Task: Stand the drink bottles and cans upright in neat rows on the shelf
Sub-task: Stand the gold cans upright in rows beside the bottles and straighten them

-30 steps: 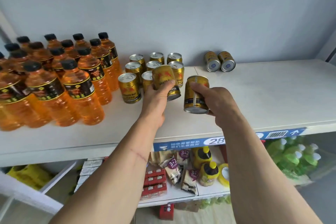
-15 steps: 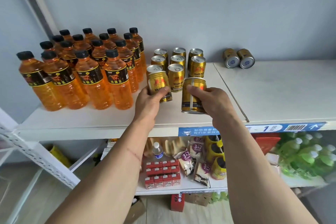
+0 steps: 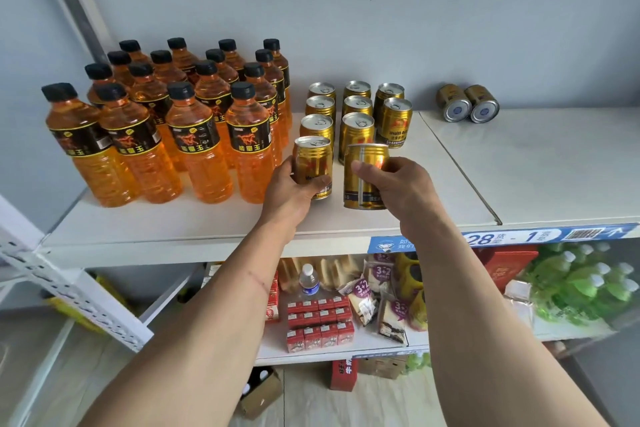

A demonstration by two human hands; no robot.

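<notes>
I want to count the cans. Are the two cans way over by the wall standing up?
No, the two cans by the wall lie on their sides on the shelf, their round ends facing out.

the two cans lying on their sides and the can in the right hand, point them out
cans lying on their sides (image 3: 468,104): head view, where the two cans meet, by their pale round ends
can in the right hand (image 3: 363,180): head view, on its gold side wall

Both arms outstretched — left hand (image 3: 294,189) and right hand (image 3: 398,189) each curled, gripping.
</notes>
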